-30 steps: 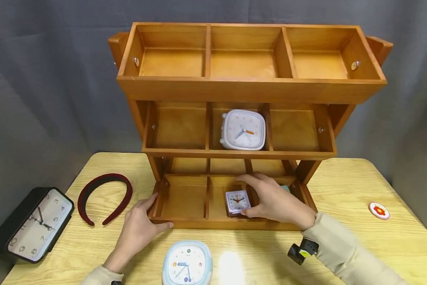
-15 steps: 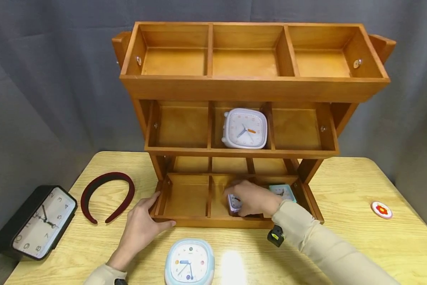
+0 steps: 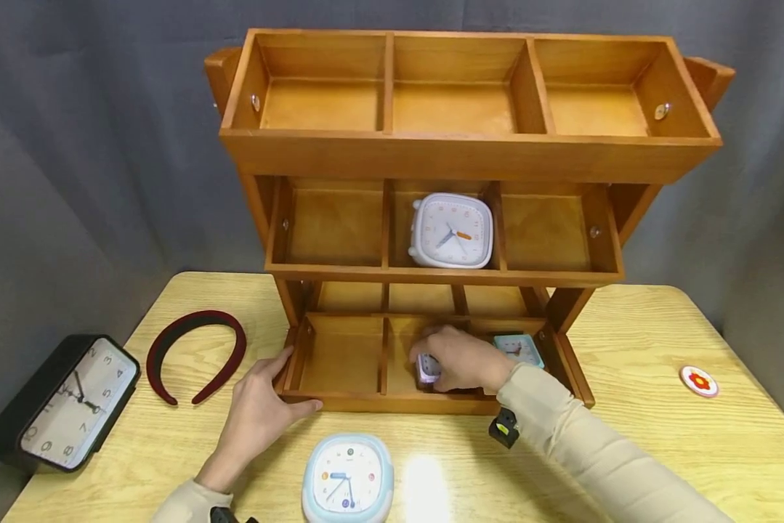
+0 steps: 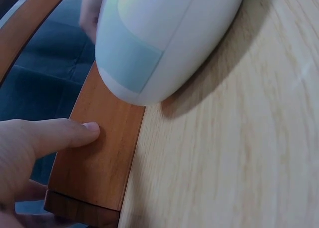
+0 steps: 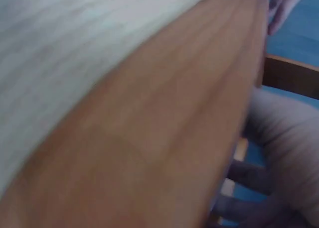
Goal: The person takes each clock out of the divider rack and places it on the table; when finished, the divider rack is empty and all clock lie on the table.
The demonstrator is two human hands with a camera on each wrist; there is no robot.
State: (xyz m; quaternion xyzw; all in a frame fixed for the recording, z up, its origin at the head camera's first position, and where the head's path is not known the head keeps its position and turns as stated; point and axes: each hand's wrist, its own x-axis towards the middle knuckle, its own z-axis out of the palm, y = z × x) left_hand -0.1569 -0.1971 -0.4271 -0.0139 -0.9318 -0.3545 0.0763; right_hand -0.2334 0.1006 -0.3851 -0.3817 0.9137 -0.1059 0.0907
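Observation:
A tiered wooden organizer (image 3: 466, 160) stands on the table, its tiers divided into compartments. My left hand (image 3: 254, 410) holds the left front corner of its bottom tray (image 3: 378, 402); in the left wrist view the thumb (image 4: 75, 133) presses the front board. My right hand (image 3: 460, 359) reaches into the bottom middle compartment and grips a small lavender alarm clock (image 3: 427, 369), partly covered by the fingers. A teal-framed clock (image 3: 519, 349) lies in the bottom right compartment, partly behind the sleeve. In the right wrist view, the front board (image 5: 164, 108) hides most of the fingers.
A white alarm clock (image 3: 453, 231) sits in the middle tier. Before the organizer lies a light-blue and white clock (image 3: 348, 478). To the left are a dark red headband (image 3: 195, 356) and a black clock (image 3: 61, 403); a flower-patterned oval piece (image 3: 699, 381) lies at right.
My right hand has shifted left and closed over the lavender clock, uncovering the teal clock. The left hand stays at the tray corner.

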